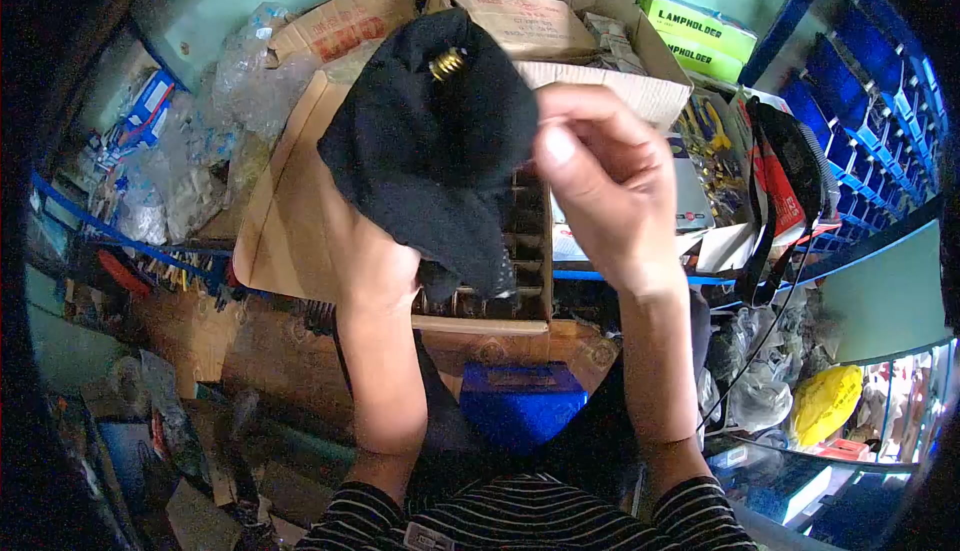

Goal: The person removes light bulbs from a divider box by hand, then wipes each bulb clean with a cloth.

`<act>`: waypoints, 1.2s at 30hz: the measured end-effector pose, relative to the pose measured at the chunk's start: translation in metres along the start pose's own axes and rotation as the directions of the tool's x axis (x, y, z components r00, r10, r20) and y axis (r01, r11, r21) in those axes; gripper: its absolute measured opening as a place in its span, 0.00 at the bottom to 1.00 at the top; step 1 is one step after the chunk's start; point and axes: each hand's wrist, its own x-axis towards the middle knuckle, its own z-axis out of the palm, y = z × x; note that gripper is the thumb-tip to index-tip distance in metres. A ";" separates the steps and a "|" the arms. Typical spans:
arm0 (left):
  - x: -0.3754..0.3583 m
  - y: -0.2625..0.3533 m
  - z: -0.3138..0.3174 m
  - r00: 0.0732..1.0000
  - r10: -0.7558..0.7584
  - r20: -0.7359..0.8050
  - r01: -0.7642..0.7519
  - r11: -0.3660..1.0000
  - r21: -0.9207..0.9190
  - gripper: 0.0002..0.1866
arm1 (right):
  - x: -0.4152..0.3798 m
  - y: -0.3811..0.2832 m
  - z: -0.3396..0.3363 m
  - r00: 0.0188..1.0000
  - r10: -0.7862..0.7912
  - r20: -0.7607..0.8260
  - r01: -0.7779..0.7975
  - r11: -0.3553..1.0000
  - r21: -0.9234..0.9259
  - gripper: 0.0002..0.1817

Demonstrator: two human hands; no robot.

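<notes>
A black cloth (430, 131) is raised in front of me, draped over my left hand (375, 251). Out of its upper part pokes a brass-coloured screw base (447, 64), like that of a light bulb; the rest of that piece is hidden in the cloth. Only the wrist and heel of my left hand show, with its fingers covered by the fabric. My right hand (605, 171) is at the cloth's right edge, thumb and forefinger closed on it. Below the cloth stands an open cardboard box (480, 326) with divided compartments, partly hidden.
Behind are cardboard cartons (520, 23) and green lampholder boxes (695, 31). Clear plastic bags (190, 166) pile up at left. Pliers (718, 126) and a black strap (765, 201) lie at right, near blue racks (870, 101). A blue box (525, 401) sits between my legs.
</notes>
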 end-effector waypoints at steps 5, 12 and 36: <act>-0.004 0.006 0.007 0.965 0.216 0.146 -0.255 0.898 0.358 0.18 | 0.002 -0.002 0.014 0.997 -0.051 -0.054 0.045 0.994 -0.097 0.13; -0.007 0.004 0.007 0.932 0.232 0.279 -0.335 0.847 0.413 0.15 | 0.002 0.000 0.017 0.997 -0.013 -0.073 0.004 0.992 -0.125 0.23; -0.011 -0.003 -0.001 0.936 0.199 0.291 -0.295 0.894 0.337 0.26 | 0.006 0.000 0.008 0.979 -0.144 -0.147 0.079 0.921 -0.381 0.16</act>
